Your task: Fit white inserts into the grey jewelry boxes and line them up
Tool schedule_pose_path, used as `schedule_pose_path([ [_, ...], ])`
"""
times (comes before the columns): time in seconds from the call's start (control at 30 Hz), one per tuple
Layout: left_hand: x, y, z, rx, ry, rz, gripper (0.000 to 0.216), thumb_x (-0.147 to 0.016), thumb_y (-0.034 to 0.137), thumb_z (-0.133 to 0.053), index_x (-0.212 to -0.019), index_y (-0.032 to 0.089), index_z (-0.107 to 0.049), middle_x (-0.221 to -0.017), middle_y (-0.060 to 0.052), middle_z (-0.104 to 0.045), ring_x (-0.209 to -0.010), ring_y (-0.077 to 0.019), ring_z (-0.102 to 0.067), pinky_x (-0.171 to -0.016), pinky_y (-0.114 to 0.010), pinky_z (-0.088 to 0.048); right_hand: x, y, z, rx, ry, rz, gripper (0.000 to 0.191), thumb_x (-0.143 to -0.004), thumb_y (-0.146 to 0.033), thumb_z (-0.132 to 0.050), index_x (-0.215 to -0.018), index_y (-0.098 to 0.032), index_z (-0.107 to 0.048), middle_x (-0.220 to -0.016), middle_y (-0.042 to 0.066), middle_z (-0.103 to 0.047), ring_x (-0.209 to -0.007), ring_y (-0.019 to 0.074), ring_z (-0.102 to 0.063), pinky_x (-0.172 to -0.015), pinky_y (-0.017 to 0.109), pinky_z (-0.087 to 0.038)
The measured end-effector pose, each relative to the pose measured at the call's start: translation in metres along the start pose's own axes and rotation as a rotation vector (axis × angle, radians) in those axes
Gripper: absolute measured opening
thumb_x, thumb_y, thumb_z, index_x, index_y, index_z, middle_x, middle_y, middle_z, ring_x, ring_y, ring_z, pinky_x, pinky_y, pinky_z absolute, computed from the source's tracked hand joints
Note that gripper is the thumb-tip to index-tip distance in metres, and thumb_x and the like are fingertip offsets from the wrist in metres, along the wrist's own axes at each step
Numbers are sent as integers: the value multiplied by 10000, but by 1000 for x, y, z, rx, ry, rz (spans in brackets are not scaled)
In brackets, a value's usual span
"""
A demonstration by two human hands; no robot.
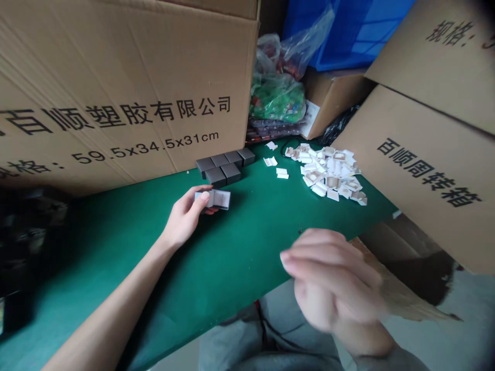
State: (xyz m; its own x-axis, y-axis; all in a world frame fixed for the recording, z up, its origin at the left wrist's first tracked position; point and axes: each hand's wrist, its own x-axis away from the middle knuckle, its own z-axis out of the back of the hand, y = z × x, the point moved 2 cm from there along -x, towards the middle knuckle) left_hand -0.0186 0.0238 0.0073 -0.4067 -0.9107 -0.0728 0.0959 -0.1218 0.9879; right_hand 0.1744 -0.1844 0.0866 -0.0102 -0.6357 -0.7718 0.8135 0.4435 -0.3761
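My left hand [186, 211] grips a small dark box [223, 200] with a white lining, its thumb pressed on the lining near the left end. The box is held just above the green tabletop, in front of a group of dark grey boxes [226, 170]. Blurred by motion, my right hand [332, 275] hovers over the table's front edge, its fingers curled together. Whatever it holds, if anything, is hidden. Beyond it, to the upper right, lies a heap of small white inserts [328, 170]; a few loose white pieces [282, 173] lie left of the heap.
A large cardboard carton [127, 77] walls off the back left of the green table [255, 237]. More cartons [421, 159] stand at the right. Plastic bags with green contents [278, 98] and a blue crate [348, 36] are at the back. Dark objects [27, 237] sit at far left.
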Motion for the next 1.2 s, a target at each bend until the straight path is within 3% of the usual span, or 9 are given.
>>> schedule_pose_path([
  [0.07,0,1,0,6,1,4,599,-897,632,-611,-1250,149,-630,-1013,-93,-740,-776,-228,-726,-783,-384,-610,1,38,-13,-28,181,124,378,-851,-65,-495,-1018,-312,-729,-764,3,-737,-657,187,-710,-598,343,-597],
  [0.27,-2,8,-3,41,4,20,620,-875,656,-618,-1207,133,-637,-969,-98,-731,-751,-232,-712,-739,-388,-613,16,175,-5,493,-36,-302,324,-931,-209,-444,-1087,-192,-727,-1110,125,-747,-1080,288,-684,-1003,488,-543],
  [0.47,0,5,0,56,-17,31,632,-886,662,-602,-1218,126,-631,-939,-89,-716,-757,-227,-706,-735,-381,-610,21,236,14,680,-213,-533,599,-946,-391,-488,-1418,-25,-526,-1468,264,-536,-1430,392,-446,-1142,571,-418],
  [0.63,0,4,1,74,-16,34,590,-896,636,-608,-1220,143,-635,-948,-79,-713,-750,-215,-703,-711,-356,-604,15,223,8,620,-319,-548,337,-939,-342,-508,-1120,-145,-714,-1239,184,-688,-1307,388,-560,-1029,530,-498],
  [0.77,-1,2,0,107,-27,37,558,-905,609,-605,-1221,150,-636,-950,-81,-720,-740,-217,-705,-681,-349,-600,11,180,0,412,-394,-558,226,-929,-393,-594,-982,-209,-714,-1106,108,-694,-962,281,-687,-843,414,-542],
  [0.87,-2,-1,1,171,-35,36,523,-914,574,-609,-1215,148,-641,-947,-79,-721,-731,-208,-706,-654,-327,-592,7,142,-18,167,-505,-498,172,-925,-387,-638,-946,-223,-687,-1158,78,-666,-958,230,-678,-837,363,-525],
  [0.97,-4,-4,4,262,-11,36,511,-916,571,-596,-1200,148,-644,-945,-76,-721,-720,-203,-711,-644,-319,-590,-2,114,-49,-15,-610,-423,169,-905,-342,-675,-1028,-230,-643,-1220,69,-654,-1015,212,-657,-844,342,-514],
  [1.03,-6,-4,6,335,42,40,532,-886,592,-610,-1171,144,-641,-926,-78,-724,-694,-209,-713,-618,-322,-588,-12,102,-78,-84,-675,-341,181,-882,-299,-685,-1032,-224,-617,-1060,53,-691,-960,210,-643,-782,327,-505],
  [1.2,-10,2,10,538,166,90,538,-786,595,-660,-1079,144,-642,-829,-70,-716,-596,-199,-679,-438,-260,-480,-42,88,-157,-150,-634,-73,255,-820,-253,-696,-1058,-201,-619,-1017,68,-717,-923,225,-629,-807,355,-509],
])
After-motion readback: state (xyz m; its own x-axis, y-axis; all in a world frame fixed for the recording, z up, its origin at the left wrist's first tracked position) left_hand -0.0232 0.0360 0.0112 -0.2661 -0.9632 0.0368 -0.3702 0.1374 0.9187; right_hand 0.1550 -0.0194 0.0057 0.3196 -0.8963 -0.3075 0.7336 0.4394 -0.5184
